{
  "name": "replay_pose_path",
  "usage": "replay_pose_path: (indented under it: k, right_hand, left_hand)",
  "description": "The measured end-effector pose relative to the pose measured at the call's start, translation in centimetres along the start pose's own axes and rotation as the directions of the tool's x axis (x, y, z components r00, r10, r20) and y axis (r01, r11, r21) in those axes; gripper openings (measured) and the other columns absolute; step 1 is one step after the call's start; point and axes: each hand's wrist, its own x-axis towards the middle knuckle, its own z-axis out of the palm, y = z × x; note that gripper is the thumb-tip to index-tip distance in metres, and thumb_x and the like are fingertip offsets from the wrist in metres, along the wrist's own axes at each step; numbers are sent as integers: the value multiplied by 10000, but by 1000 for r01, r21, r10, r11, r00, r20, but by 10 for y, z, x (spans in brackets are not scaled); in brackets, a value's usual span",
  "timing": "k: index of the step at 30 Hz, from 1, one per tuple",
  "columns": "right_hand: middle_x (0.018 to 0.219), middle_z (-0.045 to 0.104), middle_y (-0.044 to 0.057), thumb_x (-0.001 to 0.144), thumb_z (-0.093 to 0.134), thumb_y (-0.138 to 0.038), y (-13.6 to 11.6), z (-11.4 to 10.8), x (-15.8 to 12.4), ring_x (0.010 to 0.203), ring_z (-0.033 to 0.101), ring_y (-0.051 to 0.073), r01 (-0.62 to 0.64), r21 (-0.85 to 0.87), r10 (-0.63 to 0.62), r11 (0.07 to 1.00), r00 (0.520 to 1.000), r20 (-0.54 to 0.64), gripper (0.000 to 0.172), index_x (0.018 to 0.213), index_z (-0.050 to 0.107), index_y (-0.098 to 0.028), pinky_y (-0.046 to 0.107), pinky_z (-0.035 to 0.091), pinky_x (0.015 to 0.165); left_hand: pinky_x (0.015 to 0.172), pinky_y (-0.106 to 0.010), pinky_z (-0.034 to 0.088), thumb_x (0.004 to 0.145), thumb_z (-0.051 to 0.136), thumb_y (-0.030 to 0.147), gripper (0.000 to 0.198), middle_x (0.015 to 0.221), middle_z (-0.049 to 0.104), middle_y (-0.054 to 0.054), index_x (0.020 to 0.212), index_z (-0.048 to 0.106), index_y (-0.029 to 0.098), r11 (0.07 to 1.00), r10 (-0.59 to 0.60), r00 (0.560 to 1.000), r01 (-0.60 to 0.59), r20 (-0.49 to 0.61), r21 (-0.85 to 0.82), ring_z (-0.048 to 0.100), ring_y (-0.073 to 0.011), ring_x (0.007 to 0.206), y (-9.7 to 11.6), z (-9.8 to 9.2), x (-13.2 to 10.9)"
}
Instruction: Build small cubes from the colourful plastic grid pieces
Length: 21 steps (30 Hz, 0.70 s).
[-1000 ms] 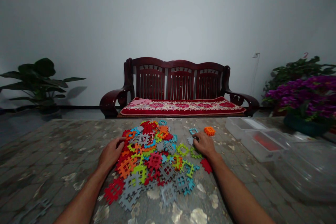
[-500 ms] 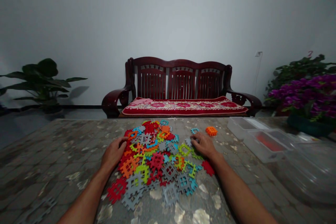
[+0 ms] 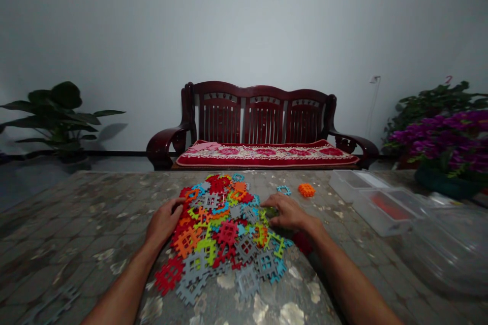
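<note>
A pile of interlocking plastic building pieces point(image 3: 213, 231) in red, orange, grey, blue and lime green lies spread on the table in front of me. My left hand point(image 3: 165, 219) rests against the pile's left edge beside red pieces, its thumb and fingers slightly apart. On the other side, my right hand point(image 3: 286, 213) reaches over the pile's right edge. Its fingers and thumb are apart, with a lime green piece point(image 3: 263, 217) partly hidden beneath them. A dark red piece point(image 3: 302, 242) lies partly covered under my right wrist.
Beyond my right hand lie a blue square frame piece point(image 3: 283, 190) and an orange ball-like piece point(image 3: 306, 190). Clear plastic boxes point(image 3: 381, 213) stand at the right, one with something red inside. A grey piece point(image 3: 57, 304) lies at the lower left. A wooden bench point(image 3: 263, 91) stands behind the table point(image 3: 95, 213).
My right hand has moved left from the small grey-blue piece to over the lime green piece at the pile's edge. My left hand has stayed in place.
</note>
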Motion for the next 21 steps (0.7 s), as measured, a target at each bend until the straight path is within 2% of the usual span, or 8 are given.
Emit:
replay_pose_path:
  k: [4, 6, 8, 10, 13, 16, 19, 21]
  right_hand:
    - [1036, 778, 39, 725, 740, -207, 15, -1, 5, 1001, 680, 241, -69, 131, 74, 989, 997, -33, 329, 1043, 817, -249, 336, 518, 915]
    - [953, 780, 34, 734, 714, -209, 27, -5, 6, 894, 687, 218, -100, 250, 127, 963, 987, -97, 226, 943, 800, -221, 315, 535, 836]
    - [912, 775, 39, 740, 694, -233, 43, -12, 6, 837, 685, 211, -119, 341, 200, 933, 956, -214, 173, 892, 772, -205, 313, 542, 789]
    - [886, 765, 49, 741, 667, -260, 61, -20, 1, 827, 681, 221, -138, 361, 270, 922, 899, -345, 137, 841, 743, -204, 331, 547, 786]
    - [866, 752, 58, 704, 618, -251, 87, -22, -16, 848, 680, 241, -198, 310, 326, 930, 834, -445, 128, 787, 709, -216, 366, 554, 828]
    - [923, 768, 67, 625, 558, -176, 105, -11, -42, 934, 695, 274, -285, 254, 370, 924, 833, -412, 243, 806, 712, -226, 402, 549, 904]
    - [976, 774, 82, 579, 526, -143, 111, 1, -63, 1012, 699, 306, -365, 213, 422, 906, 806, -415, 343, 845, 727, -223, 424, 532, 966]
    - [1018, 769, 91, 617, 530, -158, 108, 5, -70, 1039, 695, 311, -410, 176, 444, 895, 778, -444, 345, 889, 733, -221, 426, 527, 975]
  left_hand:
    - [942, -302, 565, 880, 496, 337, 333, 1168, 816, -28, 1048, 774, 265, 1000, 13, 1000, -13, -5, -21, 745, -218, 1060, -1, 0, 1]
    - [944, -304, 564, 877, 504, 338, 325, 1171, 815, -30, 1043, 774, 267, 1000, 12, 1000, -12, -7, -25, 744, -218, 1062, -1, -1, 1]
    - [946, -303, 562, 876, 509, 337, 322, 1176, 814, -28, 1047, 774, 269, 1000, 5, 1000, -5, -2, -22, 744, -215, 1063, -1, -1, 2]
    - [949, -304, 560, 877, 510, 338, 326, 1184, 812, -29, 1053, 775, 268, 1000, 4, 1000, -4, 7, -14, 743, -215, 1068, 0, -1, 2]
    - [962, -310, 559, 878, 498, 333, 337, 1192, 809, -35, 1056, 776, 262, 1000, 0, 1000, 0, 6, -7, 741, -219, 1078, 2, -2, 1]
    - [961, -293, 558, 881, 485, 336, 346, 1197, 806, -32, 1053, 776, 263, 1000, -9, 1000, 9, 8, -6, 740, -217, 1089, 4, -3, 0]
    - [951, -293, 561, 885, 491, 344, 346, 1209, 804, -27, 1071, 773, 270, 1000, -11, 1000, 11, 22, -2, 739, -223, 1097, 4, -4, 0]
    - [964, -302, 559, 889, 491, 345, 350, 1219, 801, -32, 1087, 769, 266, 1000, -6, 999, 6, 32, 2, 736, -228, 1109, 3, -4, 1]
